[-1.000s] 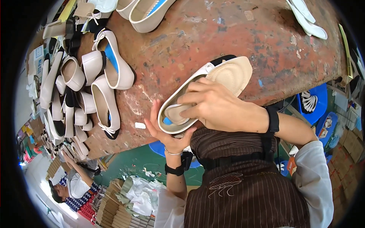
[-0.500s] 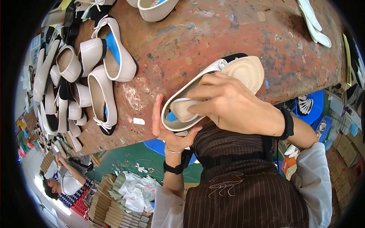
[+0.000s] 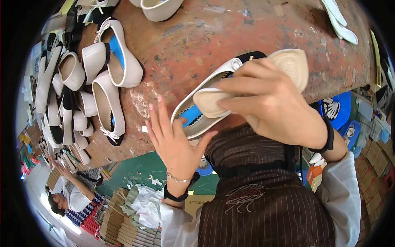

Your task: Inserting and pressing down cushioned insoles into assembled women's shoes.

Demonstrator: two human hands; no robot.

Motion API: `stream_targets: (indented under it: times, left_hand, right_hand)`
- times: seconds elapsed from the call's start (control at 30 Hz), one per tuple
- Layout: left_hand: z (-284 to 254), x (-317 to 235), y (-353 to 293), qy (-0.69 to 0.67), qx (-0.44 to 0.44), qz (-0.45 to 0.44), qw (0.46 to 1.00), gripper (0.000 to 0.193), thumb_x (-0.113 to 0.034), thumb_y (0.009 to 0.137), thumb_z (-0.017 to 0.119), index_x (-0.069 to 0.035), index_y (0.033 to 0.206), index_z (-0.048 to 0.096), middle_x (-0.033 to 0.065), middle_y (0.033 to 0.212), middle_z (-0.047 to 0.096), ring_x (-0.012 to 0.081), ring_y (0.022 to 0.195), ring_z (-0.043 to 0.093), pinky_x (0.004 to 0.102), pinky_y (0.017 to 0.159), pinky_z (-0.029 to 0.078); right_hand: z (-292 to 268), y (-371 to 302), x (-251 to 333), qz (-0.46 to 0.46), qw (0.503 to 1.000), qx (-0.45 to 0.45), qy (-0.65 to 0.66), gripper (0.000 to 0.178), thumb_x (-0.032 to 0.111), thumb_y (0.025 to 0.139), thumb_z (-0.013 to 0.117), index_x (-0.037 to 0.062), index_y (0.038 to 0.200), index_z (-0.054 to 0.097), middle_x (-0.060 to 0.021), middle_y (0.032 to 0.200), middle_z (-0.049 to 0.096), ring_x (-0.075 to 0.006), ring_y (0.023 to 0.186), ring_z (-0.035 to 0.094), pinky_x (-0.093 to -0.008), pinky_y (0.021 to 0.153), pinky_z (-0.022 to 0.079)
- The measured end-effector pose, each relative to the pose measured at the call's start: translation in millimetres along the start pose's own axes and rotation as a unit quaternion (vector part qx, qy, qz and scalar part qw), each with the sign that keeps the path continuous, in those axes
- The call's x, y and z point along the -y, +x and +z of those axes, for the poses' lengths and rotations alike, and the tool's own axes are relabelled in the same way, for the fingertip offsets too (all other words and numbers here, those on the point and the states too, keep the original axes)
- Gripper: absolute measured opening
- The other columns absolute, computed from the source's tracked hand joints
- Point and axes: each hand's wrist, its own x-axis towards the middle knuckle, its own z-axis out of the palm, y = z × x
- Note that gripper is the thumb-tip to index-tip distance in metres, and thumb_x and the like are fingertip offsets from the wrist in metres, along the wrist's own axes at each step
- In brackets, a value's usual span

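Observation:
My right hand (image 3: pixel 273 101) pinches a beige insole (image 3: pixel 291 68) around its middle. The insole's narrower heel end points down over the opening of a cream flat shoe (image 3: pixel 200 91) with a black toe, while its wide end sticks out past my knuckles. Inside the shoe a blue strip and a dark stitched edge show. My left hand (image 3: pixel 175 142) is spread at the shoe's heel, with its thumb and fingers apart. One finger seems to touch the heel rim. My right hand hides part of the shoe's toe and bow.
Several cream flats (image 3: pixel 109 103) crowd the left of the worn reddish table (image 3: pixel 164 53). A pair of pale insoles (image 3: pixel 339 24) lies at the far right. Blue bins (image 3: pixel 341 111) stand below the right edge. At lower left, another person (image 3: pixel 76 193) is beside stacked cardboard.
My right hand has moved up and right with the insole, lifting its heel end away from the shoe's heel. My left hand has loosened from the heel and spread its fingers.

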Motion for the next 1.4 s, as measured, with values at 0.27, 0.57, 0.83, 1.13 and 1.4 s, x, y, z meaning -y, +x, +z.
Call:
stream_targets:
  times: [0.27,0.57,0.83,1.13,1.4]
  left_hand:
    - [59,18,-14,-0.382,-0.158,0.017,0.910,0.116,-0.042,0.068,0.092,-0.009,0.150,0.016,0.0315,0.152,0.029,0.0446,0.136,0.040,0.0564,0.111,0.036]
    - [74,22,-17,-0.323,-0.213,0.045,0.921,0.139,-0.058,0.069,0.085,-0.012,0.155,-0.014,0.0315,0.150,0.029,0.0448,0.134,0.041,0.0560,0.109,0.040]
    - [70,23,-22,-0.324,-0.198,0.027,0.925,0.139,-0.058,0.070,0.085,-0.011,0.155,-0.016,0.0314,0.150,0.030,0.0452,0.134,0.041,0.0545,0.107,0.042]
    - [72,30,-16,-0.442,-0.169,0.049,0.880,0.138,-0.059,0.071,0.083,-0.011,0.156,-0.015,0.0324,0.154,0.025,0.0455,0.137,0.038,0.0541,0.111,0.037]
    - [59,33,-13,-0.397,-0.114,0.012,0.911,0.037,-0.033,0.098,0.051,-0.004,0.121,0.050,0.0320,0.148,0.039,0.0451,0.136,0.041,0.0510,0.111,0.034]
  right_hand:
    - [52,8,3,-0.030,0.997,0.024,0.063,0.019,0.013,0.065,0.075,0.0061,0.083,0.072,-0.0047,0.088,0.071,-0.0237,0.093,0.062,-0.0341,0.087,0.046]
    - [80,8,6,-0.014,0.996,0.016,0.090,0.016,0.008,0.065,0.072,0.0053,0.080,0.072,-0.0049,0.092,0.071,-0.0237,0.097,0.061,-0.0342,0.088,0.047]
    - [88,10,5,-0.017,0.996,0.059,0.063,0.017,0.015,0.062,0.075,0.0063,0.076,0.074,-0.0045,0.095,0.068,-0.0230,0.099,0.059,-0.0342,0.089,0.046]
    - [101,6,2,-0.105,0.992,0.063,0.031,0.023,0.018,0.076,0.067,0.0018,0.092,0.072,-0.0109,0.117,0.066,-0.0241,0.114,0.060,-0.0323,0.102,0.045]
    - [106,14,5,-0.118,0.982,0.138,0.044,0.026,0.015,0.079,0.064,0.0073,0.102,0.074,-0.0097,0.118,0.071,-0.0228,0.121,0.061,-0.0360,0.115,0.039]
